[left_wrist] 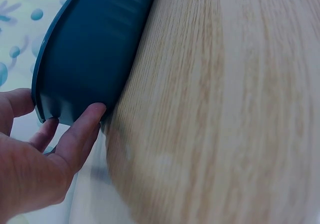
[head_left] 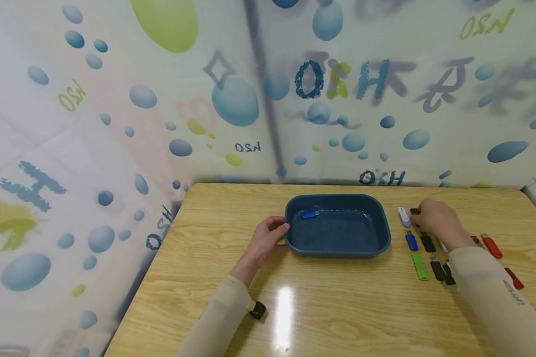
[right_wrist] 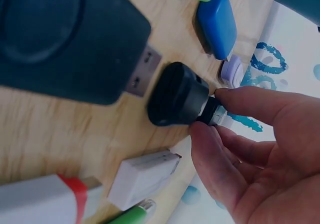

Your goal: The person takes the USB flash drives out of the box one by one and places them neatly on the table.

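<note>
A dark blue rectangular plastic tub [head_left: 339,256] stands on the table, with a blue USB stick [head_left: 309,214] inside near its back left corner. My left hand [head_left: 267,239] holds the tub's left end, thumb at the rim and fingers against the outer wall. Over the USB sticks on the right, my right hand [head_left: 439,223] pinches a black USB stick [right_wrist: 177,95] by its narrow end between thumb and fingers. Close beside it lie a white-and-purple stick [head_left: 404,217], a blue one [head_left: 411,241] and a black one [head_left: 427,243].
Nearer the front lie a green stick [head_left: 420,267] and several black ones. Red sticks [head_left: 492,246] lie further right, partly behind my right sleeve. White sticks [right_wrist: 145,179] show in the right wrist view. A patterned curtain [head_left: 232,158] hangs behind the wooden table [head_left: 330,307].
</note>
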{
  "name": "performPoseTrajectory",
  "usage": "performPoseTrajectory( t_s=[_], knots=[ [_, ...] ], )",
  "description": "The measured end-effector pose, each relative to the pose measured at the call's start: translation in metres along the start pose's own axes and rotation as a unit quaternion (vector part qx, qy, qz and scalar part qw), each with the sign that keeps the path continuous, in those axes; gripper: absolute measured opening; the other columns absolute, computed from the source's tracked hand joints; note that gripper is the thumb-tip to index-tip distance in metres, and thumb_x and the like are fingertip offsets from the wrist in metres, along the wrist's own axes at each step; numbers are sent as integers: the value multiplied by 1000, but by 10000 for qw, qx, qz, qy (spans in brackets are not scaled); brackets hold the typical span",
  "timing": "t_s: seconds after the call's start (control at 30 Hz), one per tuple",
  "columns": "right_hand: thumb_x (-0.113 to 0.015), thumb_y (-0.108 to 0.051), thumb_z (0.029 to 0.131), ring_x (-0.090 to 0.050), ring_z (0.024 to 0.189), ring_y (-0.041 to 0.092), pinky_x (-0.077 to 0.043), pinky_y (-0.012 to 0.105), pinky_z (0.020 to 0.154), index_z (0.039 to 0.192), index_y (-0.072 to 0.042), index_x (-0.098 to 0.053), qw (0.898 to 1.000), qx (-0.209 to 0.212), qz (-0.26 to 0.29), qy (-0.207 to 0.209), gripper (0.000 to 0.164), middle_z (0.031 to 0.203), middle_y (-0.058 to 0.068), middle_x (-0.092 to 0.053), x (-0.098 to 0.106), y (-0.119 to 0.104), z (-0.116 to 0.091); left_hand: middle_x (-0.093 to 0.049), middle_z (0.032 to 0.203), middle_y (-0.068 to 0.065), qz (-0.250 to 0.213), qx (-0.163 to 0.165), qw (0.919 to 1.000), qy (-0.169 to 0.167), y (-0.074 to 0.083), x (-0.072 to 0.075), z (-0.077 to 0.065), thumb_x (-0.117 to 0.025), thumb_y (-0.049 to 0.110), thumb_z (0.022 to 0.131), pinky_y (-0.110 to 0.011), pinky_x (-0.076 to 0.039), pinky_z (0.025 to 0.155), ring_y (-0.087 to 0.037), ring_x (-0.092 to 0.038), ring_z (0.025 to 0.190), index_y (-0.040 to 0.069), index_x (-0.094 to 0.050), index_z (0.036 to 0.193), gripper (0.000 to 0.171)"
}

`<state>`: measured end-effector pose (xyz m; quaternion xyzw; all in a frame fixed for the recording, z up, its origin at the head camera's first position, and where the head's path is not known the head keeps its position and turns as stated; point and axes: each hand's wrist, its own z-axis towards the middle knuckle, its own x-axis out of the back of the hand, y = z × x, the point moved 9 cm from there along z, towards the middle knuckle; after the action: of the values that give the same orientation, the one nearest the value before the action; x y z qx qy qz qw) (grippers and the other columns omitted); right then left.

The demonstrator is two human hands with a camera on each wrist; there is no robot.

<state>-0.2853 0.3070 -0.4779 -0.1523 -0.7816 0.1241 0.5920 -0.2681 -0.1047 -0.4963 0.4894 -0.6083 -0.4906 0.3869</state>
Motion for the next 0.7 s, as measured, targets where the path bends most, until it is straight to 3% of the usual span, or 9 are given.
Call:
performPoseTrajectory(
  t_s=[0.23, 0.37, 0.47, 0.57, 0.7],
  knots=[
    [-60, -21, 98, -44, 57, 19, -35, 30, 53, 68, -4, -53, 9999, -152, -10, 23, 35, 61, 3, -44, 5, 3, -4, -58, 128, -22, -36, 37, 10000, -25, -1, -2, 0, -60, 17, 105, -51, -61, 85, -25, -68, 98, -6, -54, 137, 40],
    [-57, -23, 100, -54, 65, 27, -46, 37, 57, 102, 19, -61, 9993, -150, -18, 340, 42, 80, 23, -61, 19, -1, -13, -58, 130, -22, -14, 58, 10000, -19, -2, -3, -1, -61, 18, 106, -51, -61, 86, -27, -68, 100, -6, -53, 138, 41],
    [-54, -25, 102, -61, 75, 33, -53, 45, 63, 127, 23, -53, 9980, -6, 90, 618, 55, 108, 36, -63, 29, -9, -22, -58, 131, -23, 7, 65, 10000, -13, -1, -3, -1, -60, 17, 106, -50, -61, 86, -27, -68, 100, -6, -53, 138, 41],
    [-54, -26, 103, -62, 74, 31, -54, 48, 64, 126, 19, -56, 9953, 272, 247, 898, 51, 110, 34, -65, 34, -26, -31, -57, 130, -23, 18, 42, 10000, -10, 0, -2, -2, -60, 17, 106, -50, -61, 86, -27, -68, 100, -6, -53, 138, 40],
    [-56, -24, 104, -61, 69, 25, -54, 50, 64, 117, 12, -65, 9856, 886, 327, 1406, 39, 96, 22, -70, 40, -64, -44, -57, 131, -24, 39, -4, 10000, -12, 1, -2, -1, -59, 17, 106, -50, -61, 86, -28, -67, 100, -7, -53, 138, 40]
  ],
)
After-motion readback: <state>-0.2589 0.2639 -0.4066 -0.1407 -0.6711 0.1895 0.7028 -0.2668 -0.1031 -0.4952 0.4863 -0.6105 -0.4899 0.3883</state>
